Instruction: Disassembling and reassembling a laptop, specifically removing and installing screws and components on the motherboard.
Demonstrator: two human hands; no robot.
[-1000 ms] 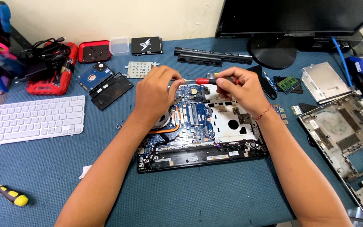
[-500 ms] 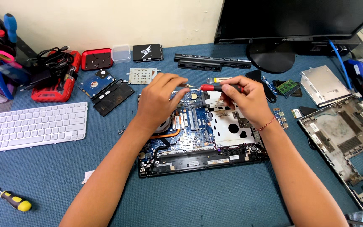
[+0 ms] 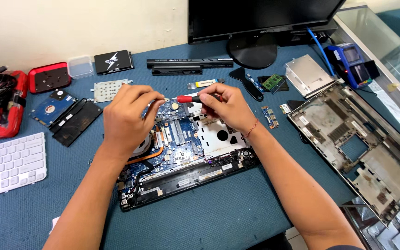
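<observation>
A blue-covered counter runs along a pale wall, with a dark monitor on a round stand at the back and a glass case at the far right. Spread over it are a white keyboard, a bare hard drive, a red case, a black battery bar, a green memory stick, a silver optical drive and, to the right, an emptied grey laptop shell.

In the middle lies the opened laptop base, its blue circuit board bare, with a copper heat pipe curving by the fan, a round coin cell near the top and a white plate with a round hole on its right side.

Above the board's far edge both hands hold a small screwdriver with a red and black handle, lying almost level. The left hand is curled, fingertips pinching the metal shaft end. The right hand closes its fingers round the dark handle end.
</observation>
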